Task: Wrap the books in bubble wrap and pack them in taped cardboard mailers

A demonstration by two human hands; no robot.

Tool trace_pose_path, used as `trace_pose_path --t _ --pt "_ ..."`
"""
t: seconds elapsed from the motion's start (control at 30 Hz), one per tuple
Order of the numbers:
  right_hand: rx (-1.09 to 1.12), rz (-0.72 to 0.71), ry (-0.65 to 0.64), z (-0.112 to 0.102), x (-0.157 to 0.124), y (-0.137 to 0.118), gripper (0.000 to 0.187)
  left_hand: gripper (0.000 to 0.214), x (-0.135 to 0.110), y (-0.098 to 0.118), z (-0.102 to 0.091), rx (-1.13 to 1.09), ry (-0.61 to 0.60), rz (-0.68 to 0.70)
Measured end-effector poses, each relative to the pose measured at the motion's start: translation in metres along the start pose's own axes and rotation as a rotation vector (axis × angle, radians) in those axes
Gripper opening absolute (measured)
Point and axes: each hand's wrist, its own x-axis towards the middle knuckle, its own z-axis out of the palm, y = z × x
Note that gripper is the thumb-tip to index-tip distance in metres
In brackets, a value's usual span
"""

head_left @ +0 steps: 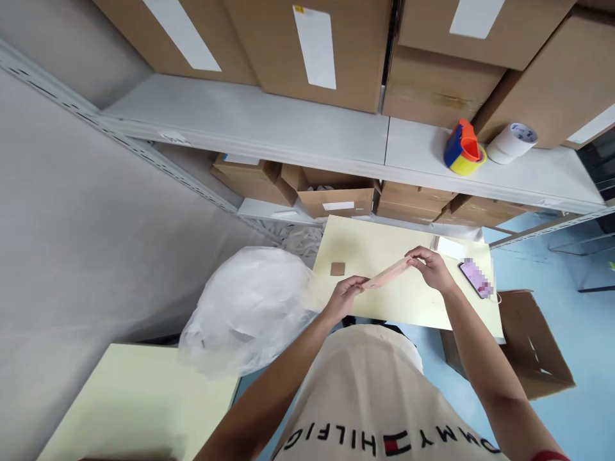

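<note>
A narrow, flat, pale pink piece (pixel 388 274) is stretched between my two hands above the cream table (pixel 375 240); I cannot tell whether it is a box or a packet. My left hand (pixel 346 296) pinches its lower left end. The upper right end is gripped by the fingers of my right hand (pixel 430 266). On the tabletop to the left lies a small brown square (pixel 337 269). Just behind my right hand is a white flat item (pixel 450 247), and a phone (pixel 475 278) lies to the right of that hand.
A large translucent plastic bag (pixel 250 307) bulges at the table's left side. An open cardboard box (pixel 533 346) stands on the floor at right. Behind the table, a grey shelf (pixel 317 134) bears cartons, a tape dispenser (pixel 464 150) and a white tape roll (pixel 512 142).
</note>
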Motion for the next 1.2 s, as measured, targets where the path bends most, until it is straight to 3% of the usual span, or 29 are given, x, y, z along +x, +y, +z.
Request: trace_pose_path --t 0.1,0.23,0.37,0.63,1.2 --pt "0.069 0.052 -0.008 0.000 0.008 -0.002 0.035 0.029 -0.004 0.009 0.003 0.001 -0.030 0.052" --pt "0.139 0.126 -0.011 0.000 0.010 -0.001 0.040 0.028 -0.007 0.006 0.015 0.069 0.089 0.062" --pt "0.218 0.198 -0.033 -0.011 0.001 0.005 0.043 0.039 -0.008 -0.005 0.026 -0.068 0.163 0.000" --pt "0.326 0.243 0.083 -0.028 -0.011 0.020 0.036 0.054 -0.013 -0.009 0.044 -0.204 0.087 -0.072" --pt "0.325 0.234 0.053 -0.045 -0.016 0.026 0.038 0.044 -0.017 -0.013 0.056 -0.088 0.072 -0.031"
